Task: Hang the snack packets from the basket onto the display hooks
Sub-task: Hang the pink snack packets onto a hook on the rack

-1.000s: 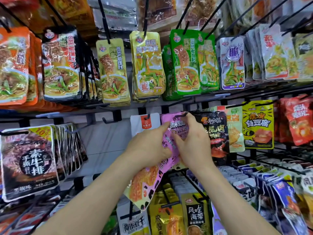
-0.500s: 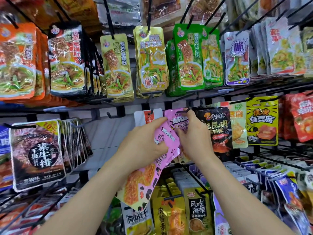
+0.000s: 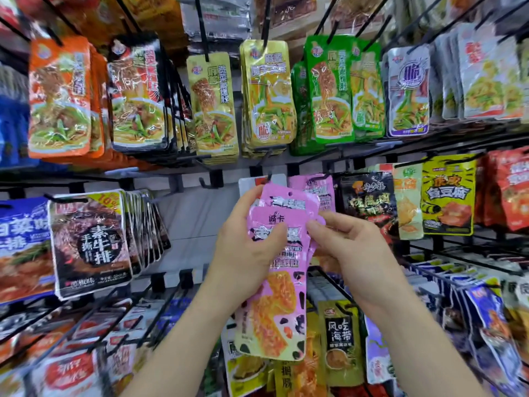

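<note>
1. The pink packets (image 3: 274, 282), long axis upright, are held fanned in the left grip (image 3: 246, 253), its fingers curled round their left edge.
2. The front packet's upper right edge is pinched by the right grip (image 3: 352, 253).
3. A matching hung packet (image 3: 322, 193) is seen at one o'clock, nearer the right grip.

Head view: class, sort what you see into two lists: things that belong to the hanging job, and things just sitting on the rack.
Part of the job:
pink packets
left hand, gripping them
right hand, pinching their edge
hung pink packet behind them

Just on the rack:
brown steak packets
yellow tofu packet
green packets
black seaweed packet
</note>
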A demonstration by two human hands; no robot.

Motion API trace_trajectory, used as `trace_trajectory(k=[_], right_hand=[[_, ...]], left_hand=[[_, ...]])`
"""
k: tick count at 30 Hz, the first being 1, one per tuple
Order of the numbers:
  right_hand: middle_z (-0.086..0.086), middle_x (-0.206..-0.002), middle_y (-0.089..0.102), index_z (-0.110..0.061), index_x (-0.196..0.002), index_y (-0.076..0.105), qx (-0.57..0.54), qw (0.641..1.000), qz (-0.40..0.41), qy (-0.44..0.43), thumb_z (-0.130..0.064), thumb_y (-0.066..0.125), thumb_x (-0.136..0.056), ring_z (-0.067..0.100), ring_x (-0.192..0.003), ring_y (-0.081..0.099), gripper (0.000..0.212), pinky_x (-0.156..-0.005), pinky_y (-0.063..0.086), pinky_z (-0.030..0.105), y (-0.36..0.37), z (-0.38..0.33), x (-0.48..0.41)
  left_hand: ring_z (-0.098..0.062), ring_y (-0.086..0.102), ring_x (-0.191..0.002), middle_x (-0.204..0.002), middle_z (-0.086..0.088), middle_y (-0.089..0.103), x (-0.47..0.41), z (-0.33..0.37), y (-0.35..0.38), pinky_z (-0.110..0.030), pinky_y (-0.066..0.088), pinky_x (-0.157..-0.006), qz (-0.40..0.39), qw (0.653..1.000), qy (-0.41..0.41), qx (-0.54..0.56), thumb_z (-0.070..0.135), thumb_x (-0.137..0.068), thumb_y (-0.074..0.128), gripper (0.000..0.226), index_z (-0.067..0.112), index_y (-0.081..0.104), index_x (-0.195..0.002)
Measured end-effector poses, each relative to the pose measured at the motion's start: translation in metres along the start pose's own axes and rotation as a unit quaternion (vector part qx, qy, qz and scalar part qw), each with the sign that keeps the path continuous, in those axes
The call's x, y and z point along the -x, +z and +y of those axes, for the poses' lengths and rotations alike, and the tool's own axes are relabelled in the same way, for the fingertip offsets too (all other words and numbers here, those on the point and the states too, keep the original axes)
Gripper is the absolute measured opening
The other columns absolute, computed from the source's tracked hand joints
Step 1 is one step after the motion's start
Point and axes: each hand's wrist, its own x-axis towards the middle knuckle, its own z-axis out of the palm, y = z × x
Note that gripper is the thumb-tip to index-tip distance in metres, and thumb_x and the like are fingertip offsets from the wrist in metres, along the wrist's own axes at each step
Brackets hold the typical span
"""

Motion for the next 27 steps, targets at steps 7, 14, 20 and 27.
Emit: trace_trajectory(k=[7,14,20,27], right_hand=[[0.006,-0.087,0.073,-0.01,-0.097,0.072,-0.048,0.999,0.009,0.006,-0.017,0.063,-0.092,0.011,-0.064,0.064,0.013,-0.043,0.047,0.018,0.003,-0.006,0.007],[0.011,-0.087,0.062,-0.008,-0.08,0.073,-0.206,0.977,0.025,0.047,-0.015,0.064,-0.087,0.019,-0.073,0.055,0.013,-0.05,0.055,0.023,0.009,-0.008,0.009],[-0.004,-0.074,0.056,-0.008,-0.084,0.062,-0.109,0.982,0.15,-0.046,-0.02,0.055,-0.097,0.011,-0.051,0.06,0.019,-0.052,0.06,0.033,0.002,-0.007,0.004],[0.001,-0.059,0.039,-0.022,-0.091,0.053,0.052,0.966,0.167,-0.191,-0.007,0.057,-0.095,0.01,-0.043,0.036,0.016,-0.041,0.051,0.025,-0.002,-0.003,-0.006]], left_hand=[[-0.011,0.071,-0.088,-0.095,0.01,0.074,0.011,0.001,0.004,-0.039,0.057,-0.079,0.011,0.997,-0.035,0.063,0.019,-0.086,0.069,0.022,0.03,0.061,-0.103],[-0.023,0.071,-0.085,-0.088,0.0,0.075,0.011,0.007,0.002,-0.044,0.058,-0.076,0.147,0.976,-0.036,0.156,0.018,-0.079,0.074,0.016,0.019,0.07,-0.094],[-0.006,0.065,-0.061,-0.066,0.007,0.071,0.002,0.009,-0.024,-0.023,0.053,-0.059,0.203,0.939,-0.056,0.271,-0.002,-0.083,0.062,0.019,0.017,0.062,-0.082],[0.003,0.063,-0.098,-0.11,0.02,0.068,0.015,0.01,-0.023,-0.016,0.049,-0.084,-0.104,0.994,0.035,-0.017,-0.012,-0.079,0.066,0.069,0.046,0.063,-0.116]])
